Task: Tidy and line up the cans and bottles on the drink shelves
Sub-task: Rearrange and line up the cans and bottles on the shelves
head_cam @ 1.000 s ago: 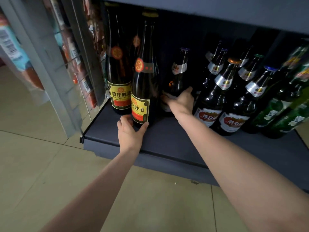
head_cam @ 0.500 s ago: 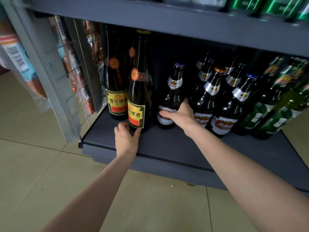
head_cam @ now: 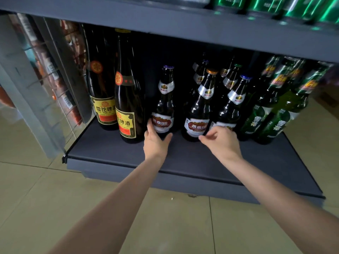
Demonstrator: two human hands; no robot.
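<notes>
On the dark bottom shelf (head_cam: 110, 149) a small brown beer bottle (head_cam: 164, 99) with a red oval label stands alone in the front row. My left hand (head_cam: 155, 143) wraps its base, thumb on the left and fingers on the right. To its left stand two tall dark bottles with yellow labels (head_cam: 128, 107), one behind the other. To its right are several matching brown bottles (head_cam: 202, 107) in rows. My right hand (head_cam: 222, 142) hovers in front of them, fingers loosely curled, holding nothing. Green bottles (head_cam: 264, 114) fill the right end.
The upper shelf board (head_cam: 183, 28) hangs low over the bottle tops, with green cans (head_cam: 275, 4) on it. A wire rack with packets (head_cam: 55, 79) closes the left side. Bare shelf runs along the front edge, and tiled floor (head_cam: 55, 198) lies below.
My left hand left the tall yellow-label bottle and moved right onto the small brown bottle. My right hand let go of that bottle and shifted right, in front of its neighbours.
</notes>
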